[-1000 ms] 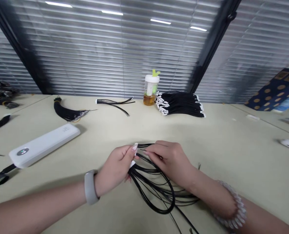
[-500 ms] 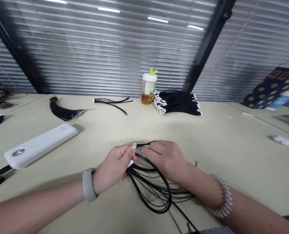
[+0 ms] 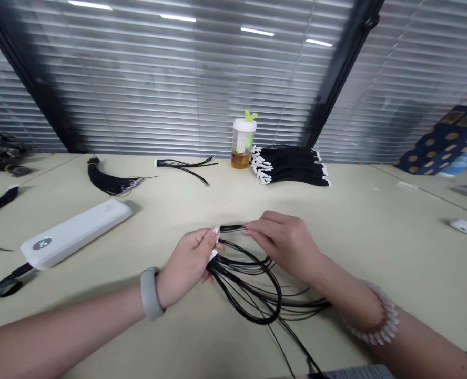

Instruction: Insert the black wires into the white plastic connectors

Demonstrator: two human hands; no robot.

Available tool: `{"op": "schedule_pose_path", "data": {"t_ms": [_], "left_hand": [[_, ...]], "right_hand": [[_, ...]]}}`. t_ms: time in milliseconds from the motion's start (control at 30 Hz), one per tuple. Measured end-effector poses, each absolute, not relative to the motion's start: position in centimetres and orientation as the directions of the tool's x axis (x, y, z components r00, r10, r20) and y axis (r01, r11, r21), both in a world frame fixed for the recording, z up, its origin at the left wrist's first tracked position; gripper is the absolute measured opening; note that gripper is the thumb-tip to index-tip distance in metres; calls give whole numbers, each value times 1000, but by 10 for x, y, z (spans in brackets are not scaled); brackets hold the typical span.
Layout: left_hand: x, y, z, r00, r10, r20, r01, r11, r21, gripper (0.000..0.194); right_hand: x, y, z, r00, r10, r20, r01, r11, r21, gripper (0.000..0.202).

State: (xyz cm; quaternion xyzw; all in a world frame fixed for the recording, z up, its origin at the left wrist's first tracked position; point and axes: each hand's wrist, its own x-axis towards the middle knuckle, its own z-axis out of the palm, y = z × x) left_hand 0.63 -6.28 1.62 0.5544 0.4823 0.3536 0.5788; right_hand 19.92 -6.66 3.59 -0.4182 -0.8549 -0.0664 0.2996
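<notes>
Left hand (image 3: pixel 186 263) pinches white connector (image 3: pixel 214 252), right hand (image 3: pixel 286 242) pinches one black wire (image 3: pixel 232 228) taut for alignment; loops (image 3: pixel 257 295) rest on worktop (image 3: pixel 375 252).

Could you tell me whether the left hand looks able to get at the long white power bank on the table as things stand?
Probably yes: bare table lies between the left hand and the long white power bank, but its fingers are pinching thin black wires.

The bundle of thin black wires (image 3: pixel 253 284) loops loosely below my fingers, trailing toward me across the surface. One short stretch is pulled taut and level between my left fingers (image 3: pixel 214 234) and my right fingers (image 3: pixel 253 229). A small white connector (image 3: pixel 214 255) sits under my left fingers.
</notes>
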Motion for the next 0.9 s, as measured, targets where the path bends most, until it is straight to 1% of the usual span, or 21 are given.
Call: {"op": "schedule_pose_path", "data": {"t_ms": [100, 167, 233, 300, 333, 400, 467, 567, 633, 767, 900], "left_hand": [[6, -60, 14, 246, 955, -163, 87, 146, 985, 42], [6, -58, 13, 217, 963, -163, 57, 154, 986, 41], [6, -57, 12, 185, 969, -167, 38, 162, 986, 40], [7, -57, 12, 178, 969, -169, 39, 164, 986, 39], [7, -57, 12, 182, 969, -168, 47, 162, 986, 39], [7, -58, 13, 187, 969, -159, 72, 148, 986, 40], [7, -59, 13, 193, 970, -149, 104, 130, 986, 40], [7, -59, 14, 212, 969, -129, 142, 100, 985, 41], [7, -60, 15, 208, 971, -121, 166, 86, 982, 41], [9, -62, 19, 175, 977, -119, 209, 81, 975, 37], [10, -63, 20, 196, 976, -98, 195, 59, 979, 37]], "right_hand": [[209, -65, 42, -382, 738, 556, 777, 582, -239, 13], [212, -68, 48, -322, 801, 504, 830, 495, -257, 19], [210, -73, 54, -294, 857, 424, 874, 421, -244, 25], [207, -80, 58, -322, 898, 299, 872, 404, -275, 30], [205, -83, 59, -355, 907, 225, 855, 413, -313, 35], [200, -88, 59, -427, 898, 106, 800, 430, -419, 43], [194, -91, 58, -486, 872, 49, 734, 438, -519, 42], [185, -92, 52, -542, 837, 75, 632, 464, -620, 32], [178, -91, 48, -559, 819, 129, 584, 499, -640, 27], [169, -89, 41, -549, 812, 197, 581, 540, -609, 24], [164, -89, 40, -515, 836, 189, 654, 526, -544, 20]]}}
